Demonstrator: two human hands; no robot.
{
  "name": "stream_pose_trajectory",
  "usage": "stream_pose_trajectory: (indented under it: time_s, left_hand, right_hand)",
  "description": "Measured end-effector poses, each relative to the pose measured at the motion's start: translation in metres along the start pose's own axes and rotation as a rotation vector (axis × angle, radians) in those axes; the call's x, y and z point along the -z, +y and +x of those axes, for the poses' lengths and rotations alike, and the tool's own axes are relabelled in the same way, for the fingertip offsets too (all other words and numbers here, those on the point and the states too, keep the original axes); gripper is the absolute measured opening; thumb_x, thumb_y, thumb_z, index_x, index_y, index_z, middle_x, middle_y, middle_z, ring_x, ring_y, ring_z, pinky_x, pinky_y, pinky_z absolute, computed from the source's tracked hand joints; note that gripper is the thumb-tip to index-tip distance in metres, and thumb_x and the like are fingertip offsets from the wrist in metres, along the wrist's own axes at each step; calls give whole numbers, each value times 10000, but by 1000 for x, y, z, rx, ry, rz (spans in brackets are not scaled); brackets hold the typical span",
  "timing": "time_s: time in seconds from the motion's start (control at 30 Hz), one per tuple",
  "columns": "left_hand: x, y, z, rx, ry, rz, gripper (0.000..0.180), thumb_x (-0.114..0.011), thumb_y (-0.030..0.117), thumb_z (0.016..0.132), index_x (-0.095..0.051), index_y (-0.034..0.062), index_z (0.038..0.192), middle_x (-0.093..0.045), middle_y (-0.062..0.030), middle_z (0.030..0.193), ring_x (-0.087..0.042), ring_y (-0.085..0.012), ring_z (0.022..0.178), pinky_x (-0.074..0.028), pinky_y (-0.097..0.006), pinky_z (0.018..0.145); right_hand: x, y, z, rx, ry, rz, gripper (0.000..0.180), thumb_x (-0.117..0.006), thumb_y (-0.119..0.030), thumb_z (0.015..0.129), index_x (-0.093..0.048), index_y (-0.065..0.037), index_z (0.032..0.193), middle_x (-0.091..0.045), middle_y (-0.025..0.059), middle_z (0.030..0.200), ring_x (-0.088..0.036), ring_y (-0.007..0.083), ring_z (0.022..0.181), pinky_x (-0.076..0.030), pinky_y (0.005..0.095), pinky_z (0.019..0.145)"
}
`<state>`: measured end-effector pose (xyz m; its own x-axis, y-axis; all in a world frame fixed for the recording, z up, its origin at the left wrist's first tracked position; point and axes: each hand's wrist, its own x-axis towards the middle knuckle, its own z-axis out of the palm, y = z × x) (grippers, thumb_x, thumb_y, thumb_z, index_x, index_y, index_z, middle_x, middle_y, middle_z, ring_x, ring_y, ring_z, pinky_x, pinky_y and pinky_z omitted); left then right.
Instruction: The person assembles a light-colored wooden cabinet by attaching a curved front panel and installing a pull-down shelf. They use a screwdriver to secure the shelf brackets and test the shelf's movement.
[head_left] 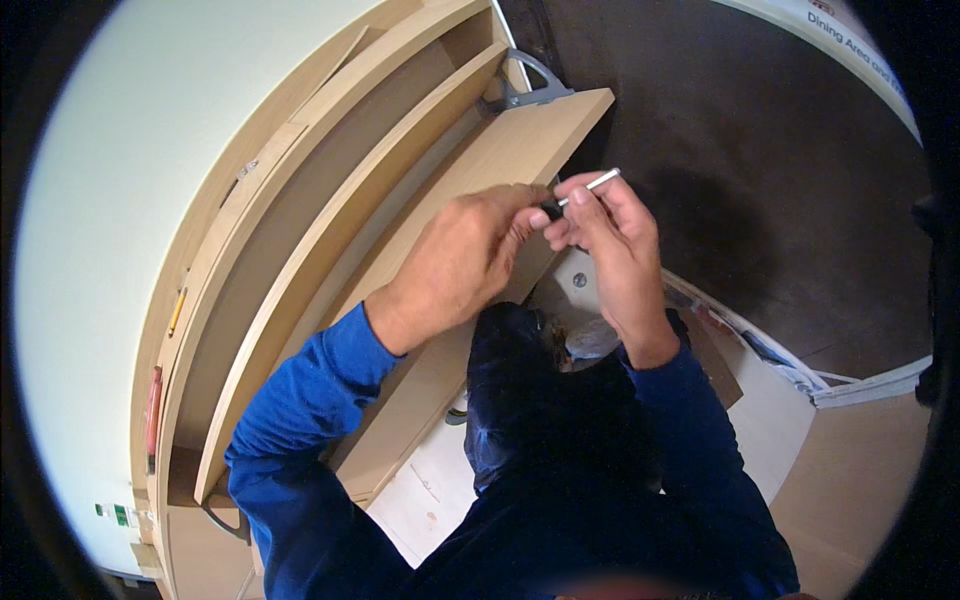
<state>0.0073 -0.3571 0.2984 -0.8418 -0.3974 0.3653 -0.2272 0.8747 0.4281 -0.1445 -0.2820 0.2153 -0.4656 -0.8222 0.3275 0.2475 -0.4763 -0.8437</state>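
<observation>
My hands meet in front of me, over the edge of a light wooden panel. The fingers of my right hand [622,240] are closed on a slim silver rod [604,180], whose free end points up and to the right. At its lower end is a small black piece [552,210]. My left hand [455,240] pinches this black piece between thumb and fingers, partly hiding it. Whether rod and piece are joined cannot be made out. Below my left hand, the light wooden flap [530,130] slants outward from the cabinet.
A long wooden cabinet [330,210] with open compartments curves along the left. A grey hinge arm [540,82] joins the flap at its far end. On the cabinet top lie a yellow pencil [177,311] and a red tool [154,415]. Dark floor [720,170] lies to the right.
</observation>
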Motion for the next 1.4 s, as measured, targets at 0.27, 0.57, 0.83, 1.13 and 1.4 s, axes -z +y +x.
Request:
stream_pose_trajectory:
  time_s: [0.27, 0.57, 0.83, 1.13, 1.4]
  left_hand:
    - [-13, -138, 47, 321, 215, 93, 280, -534, 269, 1080, -584, -7, 1083, -674, -242, 904, -660, -330, 832, -512, -439, 789]
    - [-49, -253, 103, 522, 225, 78, 353, -632, 277, 998, -703, -55, 1096, -684, -340, 1125, -666, -467, 1113, -500, -519, 991]
    - [-65, -272, 126, 574, 174, 112, 435, -596, 340, 1013, -652, -49, 1198, -668, -342, 1185, -650, -484, 1143, -497, -520, 1004]
    - [-76, -288, 134, 475, 238, 89, 409, -583, 349, 1029, -668, -40, 1120, -674, -353, 1124, -649, -502, 1105, -492, -543, 972]
    - [-79, -275, 136, 484, 255, 74, 402, -624, 320, 1006, -681, -73, 1069, -688, -341, 1090, -667, -483, 1075, -502, -513, 964]
  right_hand:
    - [7, 29, 10, -19, 4, -122, 365, -559, -218, 1079, -535, -19, 1384, -680, 109, 1104, -682, 163, 880, -556, 297, 773]
    - [151, 60, -164, -501, 234, -458, 269, -586, -235, 1068, -639, -43, 1248, -709, 64, 991, -668, 128, 823, -527, 246, 708]
    - [219, 33, -294, -544, 648, -575, 368, -633, -395, 1035, -664, -59, 1182, -717, 67, 950, -672, 143, 790, -515, 269, 656]
    - [224, 32, -312, -558, 706, -627, 374, -625, -402, 1043, -648, -51, 1170, -712, 80, 941, -670, 149, 756, -507, 266, 629]
    - [214, 29, -267, -546, 547, -657, 372, -603, -408, 1054, -644, -53, 1156, -706, 75, 946, -663, 147, 758, -508, 275, 640]
